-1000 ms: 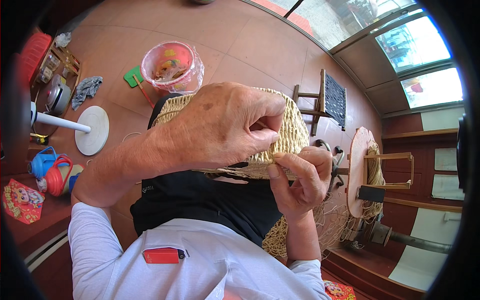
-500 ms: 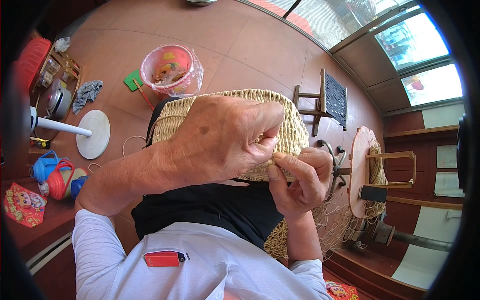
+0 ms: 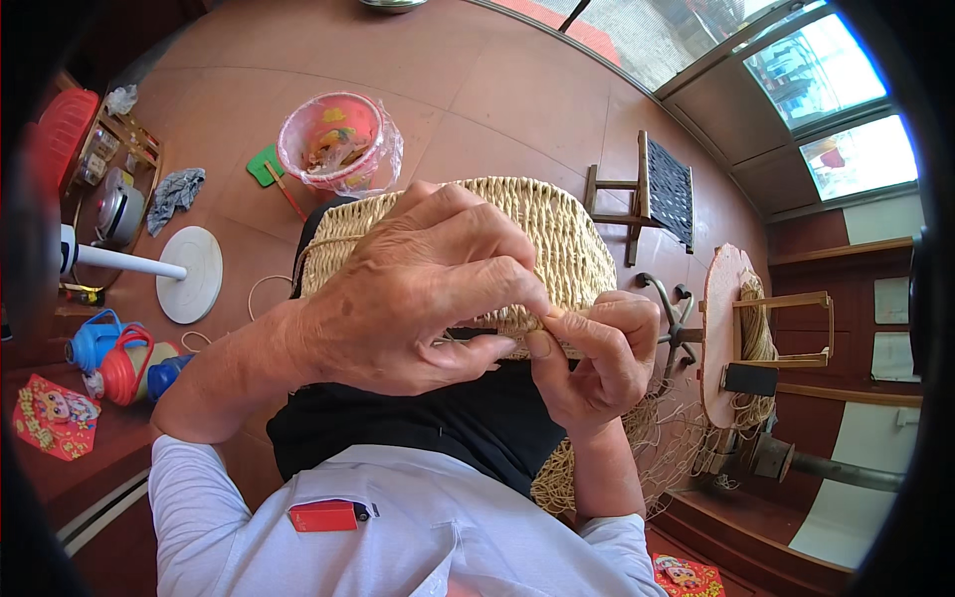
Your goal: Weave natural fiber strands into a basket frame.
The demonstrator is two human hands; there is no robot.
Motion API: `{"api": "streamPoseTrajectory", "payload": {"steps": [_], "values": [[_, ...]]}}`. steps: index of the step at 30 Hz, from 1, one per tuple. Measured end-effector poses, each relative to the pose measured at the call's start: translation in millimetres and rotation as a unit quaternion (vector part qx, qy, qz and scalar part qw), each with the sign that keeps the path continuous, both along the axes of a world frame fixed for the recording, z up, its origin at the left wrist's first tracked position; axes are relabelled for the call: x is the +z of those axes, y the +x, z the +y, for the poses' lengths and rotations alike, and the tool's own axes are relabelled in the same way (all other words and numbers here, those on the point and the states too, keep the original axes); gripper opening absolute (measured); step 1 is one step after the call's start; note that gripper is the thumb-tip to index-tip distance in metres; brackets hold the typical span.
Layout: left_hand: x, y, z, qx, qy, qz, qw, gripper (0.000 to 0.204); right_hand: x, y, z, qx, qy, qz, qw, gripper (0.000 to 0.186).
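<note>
A pale, woven straw piece [image 3: 557,231], rounded at its far side, rests across my lap over black trousers. My left hand [image 3: 408,298] is above its near edge, with bent fingers over the weave. Its thumb and forefinger are apart, and the forefinger's tip is against my right fingers. My right hand [image 3: 600,360] pinches the near rim of the weave between thumb and forefinger, at what looks like a straw cord; the fingertips hide most of it. A loose cord [image 3: 328,242] lies over the weave's left part.
Loose straw cord [image 3: 647,438] hangs and lies in tangles at my right, below a round board [image 3: 718,333] with a wooden frame. A stool [image 3: 665,189] stands far right, a pink bucket [image 3: 373,179] far left. Kettles [image 3: 124,368] and a white round base [image 3: 199,279] are left.
My left hand has turned and loosened from a closed fist, its thumb and forefinger now apart. My right hand stays pinched at the same place on the rim.
</note>
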State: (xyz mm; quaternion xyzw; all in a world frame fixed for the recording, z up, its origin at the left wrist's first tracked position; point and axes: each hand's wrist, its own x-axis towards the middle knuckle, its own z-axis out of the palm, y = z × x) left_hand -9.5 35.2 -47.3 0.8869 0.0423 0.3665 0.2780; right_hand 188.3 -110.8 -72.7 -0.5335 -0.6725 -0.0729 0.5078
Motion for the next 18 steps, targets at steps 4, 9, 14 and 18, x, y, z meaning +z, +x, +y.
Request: {"api": "streamPoseTrajectory", "payload": {"steps": [4, 9, 14, 18], "values": [[-7.0, 3.8, 4.7, 0.001, 0.019, 0.0, 1.0, 0.042, -1.4, 0.9, 0.5, -0.001, 0.001, -0.008, 1.0, 0.03], [-14.9, 6.7, 6.0, -0.001, 0.029, -0.036, 0.999, 0.043, -0.4, 1.3, 0.7, -0.006, 0.005, -0.005, 1.0, 0.028], [-15.6, 9.1, 7.1, 0.0, 0.022, -0.04, 0.999, 0.042, -3.1, 1.2, 3.5, 0.003, 0.009, 0.001, 1.0, 0.027], [-11.3, 13.8, 9.5, -0.012, 0.028, -0.028, 0.999, 0.04, -2.9, 3.2, 3.1, 0.004, 0.013, 0.005, 1.0, 0.026]]}}
